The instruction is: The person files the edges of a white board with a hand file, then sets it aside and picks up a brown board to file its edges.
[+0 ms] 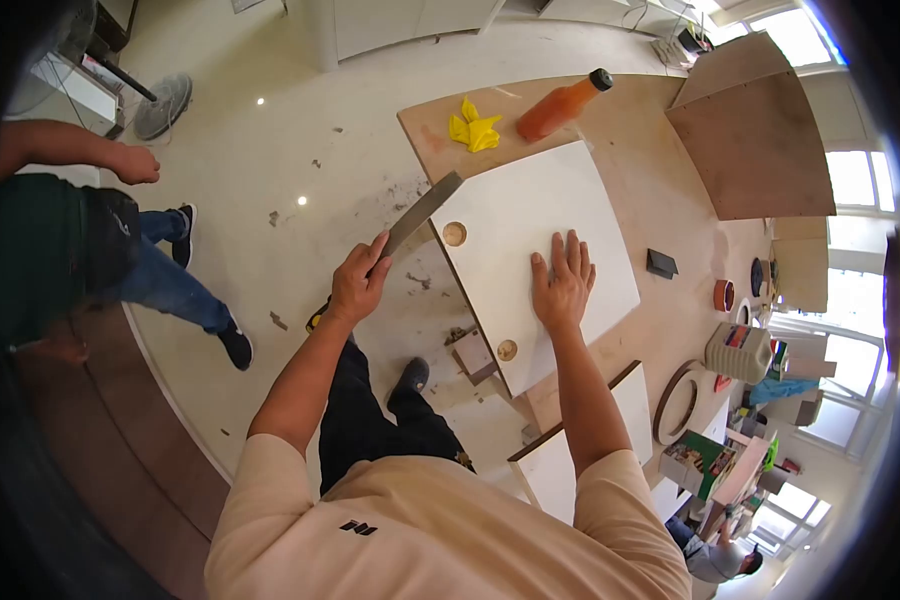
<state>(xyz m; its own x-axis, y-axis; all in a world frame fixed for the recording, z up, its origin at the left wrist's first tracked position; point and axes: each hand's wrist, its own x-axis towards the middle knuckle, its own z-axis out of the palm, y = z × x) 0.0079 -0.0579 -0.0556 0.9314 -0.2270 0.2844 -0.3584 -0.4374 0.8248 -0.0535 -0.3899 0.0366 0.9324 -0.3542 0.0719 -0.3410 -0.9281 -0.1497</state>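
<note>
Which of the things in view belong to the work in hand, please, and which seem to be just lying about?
In use:
- long flat grey tool, gripped in the left hand
- white panel, under the right hand

Apparently just lying about:
- orange bottle
- crumpled yellow item
- pale jug

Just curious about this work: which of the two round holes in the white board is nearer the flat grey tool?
The far hole, beside the tool in the left hand; the near hole is closer to the beige shirt.
</note>
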